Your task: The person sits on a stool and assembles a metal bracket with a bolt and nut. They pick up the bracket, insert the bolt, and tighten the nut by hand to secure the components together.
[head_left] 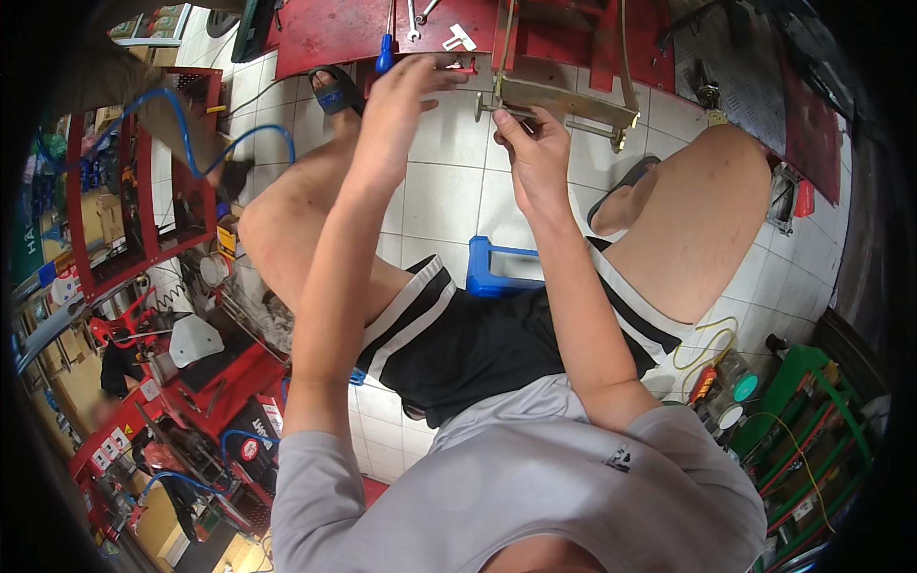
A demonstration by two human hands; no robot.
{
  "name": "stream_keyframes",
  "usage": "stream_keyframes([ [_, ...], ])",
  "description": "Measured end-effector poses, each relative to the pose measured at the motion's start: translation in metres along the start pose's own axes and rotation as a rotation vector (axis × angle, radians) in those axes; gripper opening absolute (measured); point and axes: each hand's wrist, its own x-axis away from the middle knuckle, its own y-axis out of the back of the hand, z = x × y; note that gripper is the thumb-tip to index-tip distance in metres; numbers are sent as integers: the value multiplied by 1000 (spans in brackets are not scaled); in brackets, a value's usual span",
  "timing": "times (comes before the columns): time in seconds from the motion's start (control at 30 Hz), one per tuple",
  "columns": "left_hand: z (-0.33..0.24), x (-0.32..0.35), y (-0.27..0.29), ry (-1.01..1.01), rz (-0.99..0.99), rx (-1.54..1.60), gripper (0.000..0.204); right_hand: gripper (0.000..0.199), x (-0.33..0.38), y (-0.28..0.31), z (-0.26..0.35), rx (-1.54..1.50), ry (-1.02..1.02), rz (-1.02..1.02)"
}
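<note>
Two hands up front, both at the metal bracket assy (559,95) that sits on the edge of the red platform (334,33), beyond my knees. R hand (540,158): fingers pinched on the bolt end (489,105) at the bracket's left side. L hand (401,100): fingers curled together around a blue-handled screwdriver (384,53), shaft pointing up and away; can't tell if its tip touches anything. Wrenches (415,19) lie on the red platform just past my L hand. I'm sitting on a blue stool (497,272) over the white tile floor (439,201), sandals (334,91) on. Blue air hose (191,134) loops across the red rack (143,191) at my left.
</note>
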Motion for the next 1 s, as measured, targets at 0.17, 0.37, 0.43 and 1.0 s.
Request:
stream_keyframes([
  [0.17,11,0,-1,-15,108,119,43,20,0,0,0,12,-9,8],
  [0.37,10,0,-4,26,-6,33,40,20,1,0,0,23,-26,14],
  [0.43,9,0,-6,28,-3,99,40,19,1,1,1,24,-25,9],
  [1.0,3,2,-5,-14,-2,71,38,18,0,0,2,44,-9,0],
])
